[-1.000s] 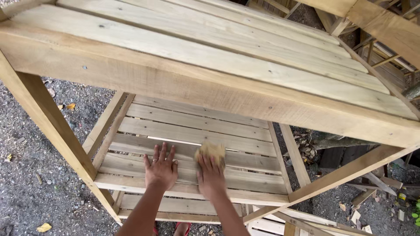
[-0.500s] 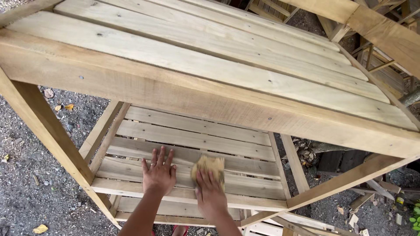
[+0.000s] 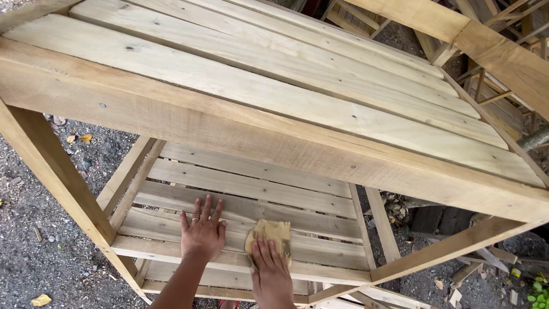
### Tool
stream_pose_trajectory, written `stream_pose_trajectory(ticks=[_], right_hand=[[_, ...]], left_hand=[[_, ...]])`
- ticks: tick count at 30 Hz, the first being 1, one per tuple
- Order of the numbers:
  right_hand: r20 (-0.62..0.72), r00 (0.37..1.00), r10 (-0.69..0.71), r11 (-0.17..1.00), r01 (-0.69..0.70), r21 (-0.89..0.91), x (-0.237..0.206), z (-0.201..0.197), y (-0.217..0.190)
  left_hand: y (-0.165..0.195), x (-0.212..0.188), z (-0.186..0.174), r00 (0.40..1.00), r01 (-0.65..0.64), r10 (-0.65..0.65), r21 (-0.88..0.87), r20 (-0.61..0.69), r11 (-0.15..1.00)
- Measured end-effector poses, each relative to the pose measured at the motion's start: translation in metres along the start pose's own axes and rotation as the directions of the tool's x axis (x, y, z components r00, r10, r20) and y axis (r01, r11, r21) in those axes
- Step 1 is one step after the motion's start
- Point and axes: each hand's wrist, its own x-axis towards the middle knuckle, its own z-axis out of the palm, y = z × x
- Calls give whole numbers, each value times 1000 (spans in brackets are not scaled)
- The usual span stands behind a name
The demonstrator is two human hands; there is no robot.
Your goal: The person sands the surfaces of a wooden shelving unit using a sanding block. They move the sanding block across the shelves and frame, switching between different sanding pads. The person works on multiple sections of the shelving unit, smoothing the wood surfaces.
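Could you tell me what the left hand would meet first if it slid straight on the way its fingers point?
Probably nothing solid: the left hand lies flat on a lower shelf slat, fingers pointing across the further slats; it would only cross the gaps between them.
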Motion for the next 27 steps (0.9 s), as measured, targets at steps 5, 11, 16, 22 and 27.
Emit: stream_pose_trajectory(ticks=[5,11,16,22,27], right_hand=[[-102,994,32,997,-25,76,109,-17,0],[-27,1000,-8,1000,8,22,136,-8,-2],[-67,951,302,952,-304,-24,80,-36,130],[-296,940,169,928,-50,370,216,7,45],[-191,878,-438,884,459,82,212,63,-58]], left_hand=[[1,2,1,1000,7,-7,-9,-5,1000],[0,0,2,999,-1,0,-25,-38,1000],[1,0,-3,1000,-2,2,-21,-5,1000],[-1,7,10,999,-1,-2,-75,-36,997],[-10,7,27,875,-138,-68,-382,-479,914]])
